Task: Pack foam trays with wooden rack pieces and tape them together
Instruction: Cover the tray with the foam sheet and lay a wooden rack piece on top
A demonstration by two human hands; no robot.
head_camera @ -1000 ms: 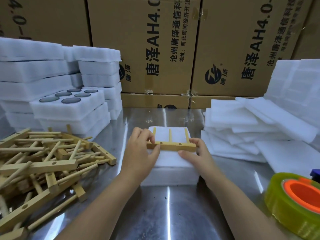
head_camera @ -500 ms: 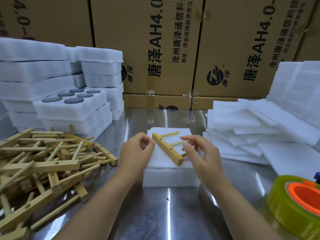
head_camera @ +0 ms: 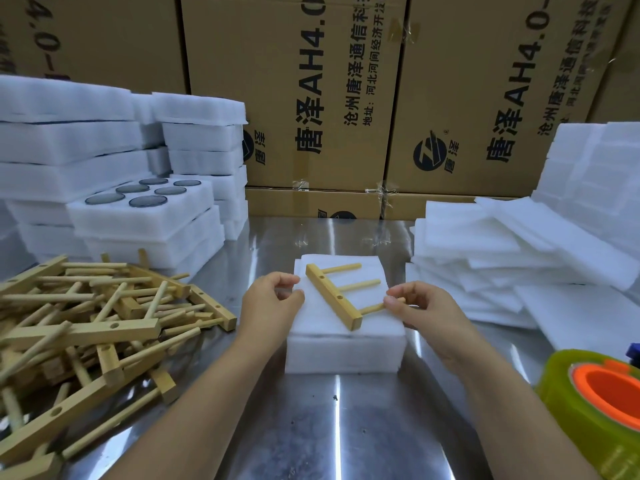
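Turned from crosswise to slanting, the wooden rack piece [head_camera: 332, 297] lies atop the foam block [head_camera: 346, 353]. The left hand [head_camera: 270, 304] curls at the block's left edge, grip unclear; the right hand [head_camera: 429, 313] pinches the nearest peg [head_camera: 375, 308] by its tip, with steel table [head_camera: 311, 431] in front.

Middle carton [head_camera: 294, 81], straight beyond the left hand [head_camera: 273, 301] and the right hand [head_camera: 424, 308]: large black print, turned on its side, read "唐泽AH4.0"; the top edge cut it off.
Middle carton, small print: "沧州唐泽通信科技" ran alongside, with "地址:河北河间经济开发" beneath it; both ends were cut off.
Right carton [head_camera: 502, 81], beyond and right of the right hand: the same "唐泽AH4.0—", then "沧州唐泽通信", blurred further up.
Round logo [head_camera: 428, 154], low on the right carton: "唐泽" stood beside it.
Left carton [head_camera: 79, 36], beyond and left of the left hand: only a "4", zeros and a dash.
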